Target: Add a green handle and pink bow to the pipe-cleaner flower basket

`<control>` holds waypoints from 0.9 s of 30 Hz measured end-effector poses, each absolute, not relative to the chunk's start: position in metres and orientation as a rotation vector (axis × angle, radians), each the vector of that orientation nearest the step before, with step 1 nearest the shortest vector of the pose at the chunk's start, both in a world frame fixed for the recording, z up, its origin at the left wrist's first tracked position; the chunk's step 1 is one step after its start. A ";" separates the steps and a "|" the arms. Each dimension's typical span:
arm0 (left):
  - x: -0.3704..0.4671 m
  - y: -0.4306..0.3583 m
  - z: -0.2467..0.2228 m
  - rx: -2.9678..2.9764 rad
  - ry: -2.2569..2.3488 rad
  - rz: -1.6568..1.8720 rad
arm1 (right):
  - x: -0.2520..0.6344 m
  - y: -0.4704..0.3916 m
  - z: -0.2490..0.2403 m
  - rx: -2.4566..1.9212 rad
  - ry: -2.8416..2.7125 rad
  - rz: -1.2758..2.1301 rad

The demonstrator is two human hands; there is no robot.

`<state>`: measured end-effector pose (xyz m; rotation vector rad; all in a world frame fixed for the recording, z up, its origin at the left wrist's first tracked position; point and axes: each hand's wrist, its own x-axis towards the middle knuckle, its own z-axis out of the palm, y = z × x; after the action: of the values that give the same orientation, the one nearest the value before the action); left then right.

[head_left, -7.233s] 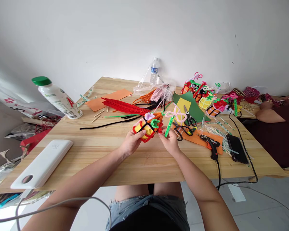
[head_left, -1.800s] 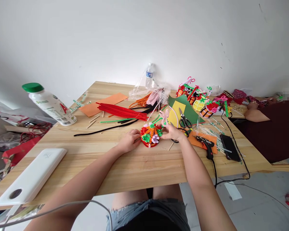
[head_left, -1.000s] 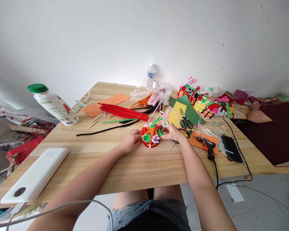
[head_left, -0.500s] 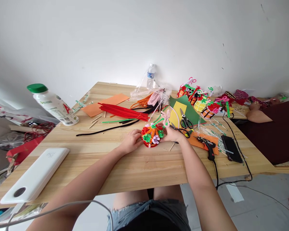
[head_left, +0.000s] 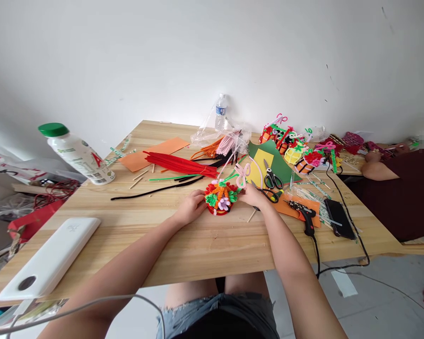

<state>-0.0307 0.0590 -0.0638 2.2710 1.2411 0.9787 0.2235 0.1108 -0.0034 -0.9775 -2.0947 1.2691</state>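
Note:
A small pipe-cleaner flower basket (head_left: 221, 198) in red, orange, green and lilac rests on the wooden table in front of me. My left hand (head_left: 191, 207) grips its left side, with the fingers curled against the rim. From the right, my right hand (head_left: 252, 197) holds the other side, its fingertips partly hidden behind the flowers. A pink pipe-cleaner bow (head_left: 242, 175) rises above the basket near my right fingers. Two pairs of scissors lie just beyond that hand, one black-handled pair (head_left: 273, 179) on green and yellow sheets.
A red pipe-cleaner bundle (head_left: 180, 163) lies behind the basket. At right are a glue gun (head_left: 304, 215), its cord and a phone (head_left: 339, 217). Finished baskets (head_left: 309, 161) stand at the back right. A white bottle (head_left: 81, 155) and power bank (head_left: 51, 256) are left. Another person sits right.
The flower basket has turned slightly between my hands and shifted a little left, the pink bow with it. My right fingers have slid a bit along its side.

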 end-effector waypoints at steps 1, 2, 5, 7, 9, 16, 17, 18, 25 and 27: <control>-0.031 0.059 -0.063 2.264 1.237 0.983 | 0.224 0.112 -0.005 -0.986 -2.098 1.240; -0.031 0.059 -0.063 2.255 1.233 0.989 | 0.224 0.114 -0.008 -1.006 -2.103 1.198; -0.031 0.059 -0.062 2.229 1.222 1.008 | 0.226 0.118 -0.015 -1.080 -2.113 1.066; -0.031 0.059 -0.062 2.224 1.215 1.016 | 0.227 0.121 -0.019 -1.102 -2.107 1.021; -0.031 0.059 -0.063 2.229 1.211 1.022 | 0.228 0.122 -0.022 -1.110 -2.101 1.001; -0.030 0.059 -0.064 2.233 1.223 1.059 | 0.230 0.121 -0.019 -1.076 -2.036 1.066; -0.030 0.059 -0.064 2.236 1.219 1.058 | 0.230 0.120 -0.017 -1.068 -2.004 1.100; -0.030 0.059 -0.064 2.239 1.215 1.055 | 0.231 0.120 -0.015 -1.057 -1.967 1.132; -0.032 0.058 -0.064 2.279 1.200 1.014 | 0.255 0.123 0.019 -1.088 -1.803 1.132; -0.033 0.057 -0.062 2.277 1.197 1.005 | 0.279 0.126 0.036 -1.164 -1.779 1.048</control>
<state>-0.0326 0.0570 -0.0624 2.2771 1.1975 1.0046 0.2792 0.1264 0.0357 -1.1637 -1.7791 1.0478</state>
